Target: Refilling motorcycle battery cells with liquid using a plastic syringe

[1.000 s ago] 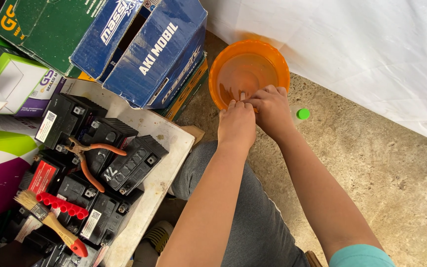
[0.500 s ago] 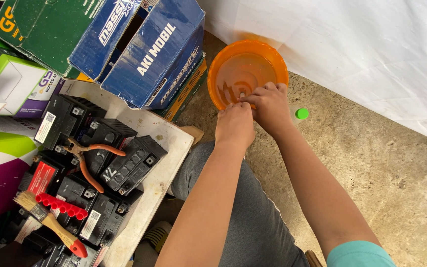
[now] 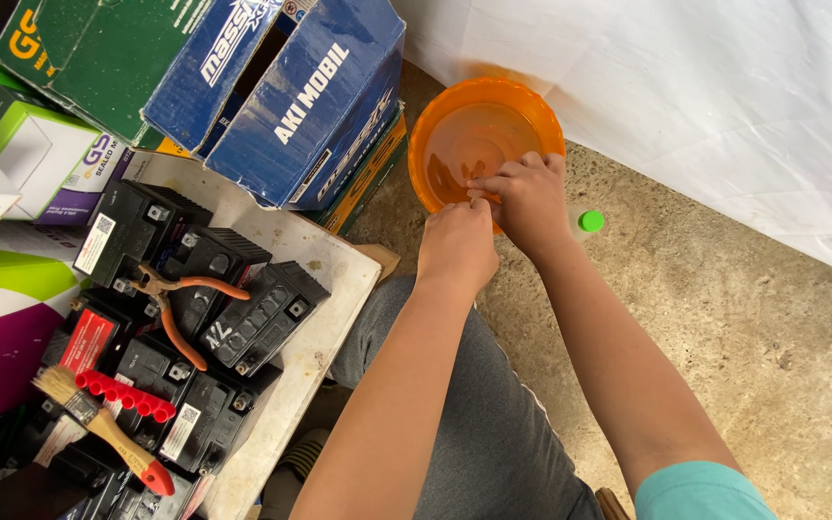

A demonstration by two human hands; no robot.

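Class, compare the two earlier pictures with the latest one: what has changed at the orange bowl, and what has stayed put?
Very little. Both hands stay together at the near rim of the orange bowl, the left hand beside the right hand, fingers pinched close; what they pinch is too small to tell. The green cap, pliers, brush and black batteries lie as before.

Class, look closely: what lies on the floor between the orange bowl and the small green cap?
In the head view, the right hand crosses between the orange bowl and green cap; beneath it only bare concrete floor shows.

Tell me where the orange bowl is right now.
In the head view, the orange bowl sits on the concrete floor at top centre, right of the blue cartons, under both hands' fingertips.
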